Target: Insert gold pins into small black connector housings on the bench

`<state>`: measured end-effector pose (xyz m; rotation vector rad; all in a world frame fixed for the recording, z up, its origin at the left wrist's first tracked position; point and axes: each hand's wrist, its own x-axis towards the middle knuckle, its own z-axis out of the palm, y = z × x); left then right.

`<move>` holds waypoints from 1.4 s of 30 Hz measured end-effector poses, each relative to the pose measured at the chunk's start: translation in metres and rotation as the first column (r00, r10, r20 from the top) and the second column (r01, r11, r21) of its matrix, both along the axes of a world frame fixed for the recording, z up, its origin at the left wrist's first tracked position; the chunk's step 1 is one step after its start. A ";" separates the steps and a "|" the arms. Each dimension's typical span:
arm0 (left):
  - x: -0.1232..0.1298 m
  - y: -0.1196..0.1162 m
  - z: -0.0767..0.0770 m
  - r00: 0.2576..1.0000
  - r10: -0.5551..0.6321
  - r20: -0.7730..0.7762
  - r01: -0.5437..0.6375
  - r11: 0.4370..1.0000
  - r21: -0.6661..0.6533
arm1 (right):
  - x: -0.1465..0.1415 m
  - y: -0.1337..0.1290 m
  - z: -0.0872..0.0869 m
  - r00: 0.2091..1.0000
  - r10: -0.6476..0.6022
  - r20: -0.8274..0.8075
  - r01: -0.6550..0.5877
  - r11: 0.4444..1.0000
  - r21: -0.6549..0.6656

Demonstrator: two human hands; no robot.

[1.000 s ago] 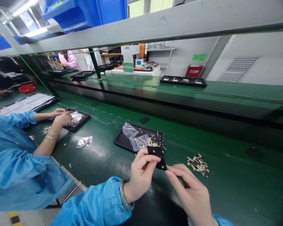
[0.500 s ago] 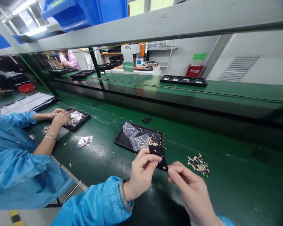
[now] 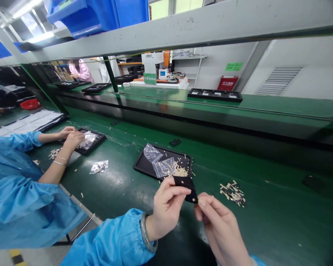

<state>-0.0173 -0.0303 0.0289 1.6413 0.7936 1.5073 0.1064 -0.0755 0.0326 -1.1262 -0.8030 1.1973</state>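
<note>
My left hand (image 3: 168, 205) is closed on a flat black piece (image 3: 192, 198) with a few small beige patches on it, gripped between thumb and fingers. My right hand (image 3: 220, 221) is pinched at the piece's lower right corner; whatever lies between its fingertips is too small or hidden to make out. Just beyond my hands is a black tray (image 3: 142, 167), with clear plastic bags (image 3: 165, 167) and loose beige strips (image 3: 181, 170) in it. To the right, a pile of beige and dark strips (image 3: 233, 193) lies on the green table (image 3: 274, 214).
On the left, a co-worker in a blue sleeve (image 3: 13, 199) works over another black tray (image 3: 98, 142). A small clear bag (image 3: 99, 167) lies between us. Small black parts (image 3: 174, 142) rest behind my tray. A raised shelf (image 3: 280, 105) runs along the back, holding a long black tray (image 3: 215, 95).
My right hand has shifted slightly left and stays pinched at the black piece's corner. The black piece has tilted and dropped a little in my left hand.
</note>
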 end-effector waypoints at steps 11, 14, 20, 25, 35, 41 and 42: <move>0.000 0.000 -0.002 1.000 -0.007 0.008 0.008 1.000 -0.016 | -0.004 -0.001 0.002 0.973 0.045 -0.228 -0.067 0.994 -0.091; 0.001 0.001 -0.001 1.000 -0.014 0.016 0.013 1.000 0.028 | -0.004 -0.001 0.006 0.944 0.087 -0.318 -0.129 0.985 -0.114; 0.002 0.003 -0.001 1.000 -0.010 0.011 0.009 0.997 0.075 | -0.005 -0.002 0.008 0.940 0.071 -0.333 -0.119 0.985 -0.126; 0.001 0.001 -0.004 0.999 0.030 -0.016 -0.029 0.994 0.109 | -0.007 -0.002 0.005 0.980 0.001 -0.198 -0.021 0.995 -0.101; 0.002 -0.002 -0.006 0.998 0.052 -0.020 -0.049 0.992 0.113 | -0.009 -0.002 -0.007 0.984 -0.131 0.124 0.118 0.987 0.108; 0.003 -0.003 -0.008 0.998 0.063 -0.002 -0.063 0.996 0.063 | -0.008 -0.003 -0.011 0.922 -0.207 0.326 0.140 0.966 0.218; 0.003 -0.003 -0.008 0.998 0.067 -0.003 -0.067 0.996 0.059 | -0.008 -0.003 -0.011 0.904 -0.227 0.363 0.148 0.961 0.233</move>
